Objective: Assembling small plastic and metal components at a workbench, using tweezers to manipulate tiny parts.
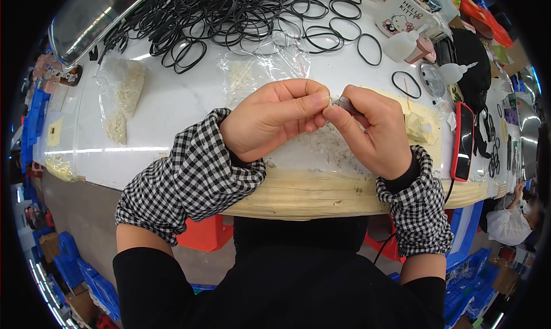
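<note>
Above the near part of the white table [166, 128], my left hand [270, 117] and my right hand [376, 131] meet, fingertips almost touching. Both are closed in a pinch. Between the thumbs and forefingers is something tiny and pale; its kind cannot be made out. A thin greyish piece shows at my right fingertips, mostly hidden by them. Just beyond my left hand lies a clear plastic bag [241, 79] with pale bits in it. Below my fingers, small whitish scraps [330, 148] are scattered over the tabletop. Checked sleeve covers wrap both forearms.
A large heap of black rings [229, 13] covers the far side. At left sits another clear bag of pale pieces [131, 91]. On the right are a red-edged phone [462, 142], squeeze bottles [400, 45] and a white printed container [407, 16]. A wooden edge [310, 194] runs nearest me.
</note>
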The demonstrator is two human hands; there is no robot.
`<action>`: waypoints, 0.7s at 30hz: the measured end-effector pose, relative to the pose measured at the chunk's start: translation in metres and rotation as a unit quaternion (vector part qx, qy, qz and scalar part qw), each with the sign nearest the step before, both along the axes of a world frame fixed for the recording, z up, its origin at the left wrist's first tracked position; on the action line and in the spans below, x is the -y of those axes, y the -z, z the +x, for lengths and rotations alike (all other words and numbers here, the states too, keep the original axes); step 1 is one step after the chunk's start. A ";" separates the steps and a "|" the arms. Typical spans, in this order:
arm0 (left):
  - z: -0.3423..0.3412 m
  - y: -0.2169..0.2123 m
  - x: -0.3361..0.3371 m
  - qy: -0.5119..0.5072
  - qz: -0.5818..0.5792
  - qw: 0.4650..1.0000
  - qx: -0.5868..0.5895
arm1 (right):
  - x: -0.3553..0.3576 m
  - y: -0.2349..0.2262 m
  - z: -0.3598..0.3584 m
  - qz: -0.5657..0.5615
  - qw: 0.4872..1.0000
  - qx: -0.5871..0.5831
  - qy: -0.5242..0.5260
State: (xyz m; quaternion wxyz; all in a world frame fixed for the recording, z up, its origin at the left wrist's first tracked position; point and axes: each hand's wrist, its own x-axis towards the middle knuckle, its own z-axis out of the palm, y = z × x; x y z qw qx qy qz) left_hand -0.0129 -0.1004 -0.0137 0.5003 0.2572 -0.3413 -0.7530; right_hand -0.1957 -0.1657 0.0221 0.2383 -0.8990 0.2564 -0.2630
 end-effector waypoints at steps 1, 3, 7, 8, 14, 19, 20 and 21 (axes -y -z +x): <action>0.000 0.000 0.000 -0.001 -0.002 1.000 0.002 | 0.000 0.000 -0.001 -0.001 1.000 -0.006 -0.001; 0.000 0.000 0.000 -0.004 -0.006 1.000 0.005 | 0.000 0.000 0.000 -0.001 1.000 -0.004 -0.005; 0.002 -0.008 0.001 -0.097 0.036 0.995 0.008 | 0.002 -0.002 -0.001 0.011 1.000 -0.027 -0.005; 0.002 -0.011 0.003 -0.142 0.053 0.988 0.016 | 0.002 -0.002 -0.001 0.002 0.999 -0.033 -0.003; 0.012 0.002 0.008 -0.240 0.075 0.968 -0.018 | -0.002 0.016 0.002 -0.009 0.999 -0.027 -0.045; 0.013 0.001 0.008 -0.256 0.099 0.959 -0.065 | -0.006 0.021 0.005 -0.026 0.994 -0.090 -0.064; 0.013 0.002 0.008 -0.258 0.102 0.958 -0.068 | -0.007 0.021 0.006 -0.036 0.992 -0.103 -0.062; 0.013 0.002 0.008 -0.259 0.105 0.957 -0.071 | -0.009 0.022 0.006 -0.046 0.990 -0.117 -0.060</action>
